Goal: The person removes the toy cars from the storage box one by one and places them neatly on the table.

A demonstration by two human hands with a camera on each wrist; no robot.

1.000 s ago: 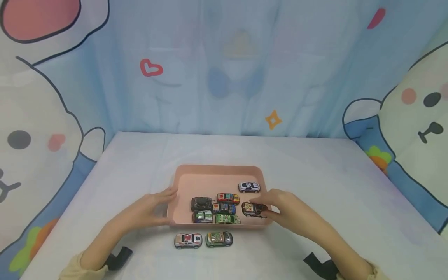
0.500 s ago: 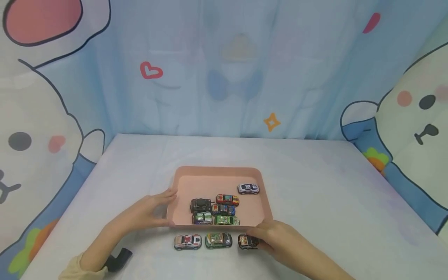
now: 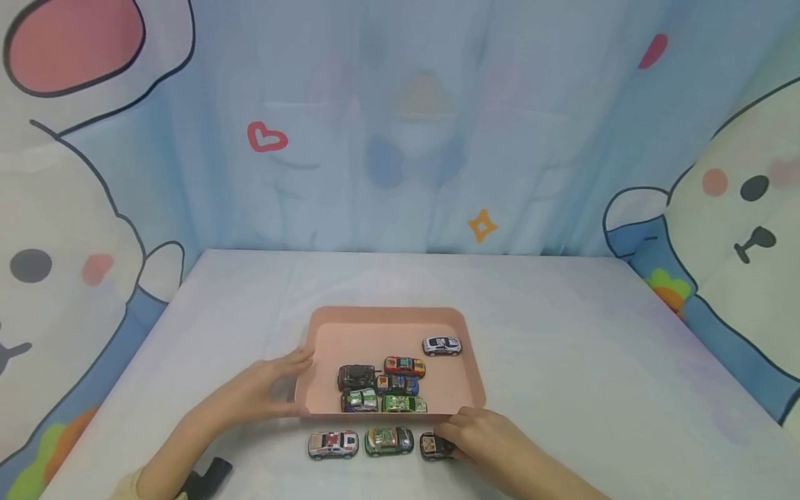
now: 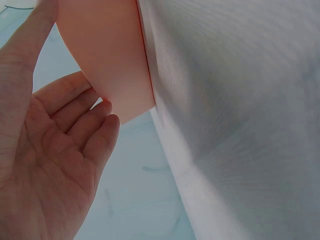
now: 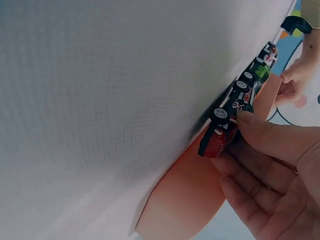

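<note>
In the head view my right hand (image 3: 484,441) pinches a black toy car (image 3: 435,446) at the right end of a short row. The right wrist view shows thumb and fingers on the sides of this black car (image 5: 227,120), with its red end and wheels showing. Left of it in the row are a green toy car (image 3: 389,441) and a white-and-red toy car (image 3: 333,444). My left hand (image 3: 265,389) holds the left side of the pink tray (image 3: 356,332). From the left wrist, bent fingers (image 4: 100,112) meet the tray's outer wall (image 4: 107,55).
Inside the tray stand several toy cars: a white one (image 3: 442,345) at the right, and a red-yellow one (image 3: 405,366) above a blue one (image 3: 398,385), a black one (image 3: 356,376) and two green ones. A white cloth (image 3: 562,333) covers the table before a cartoon curtain (image 3: 400,187).
My right hand has taken the black car out of the tray's right side, down to the table in front and slightly left, beside the green car. My left hand stays at the tray.
</note>
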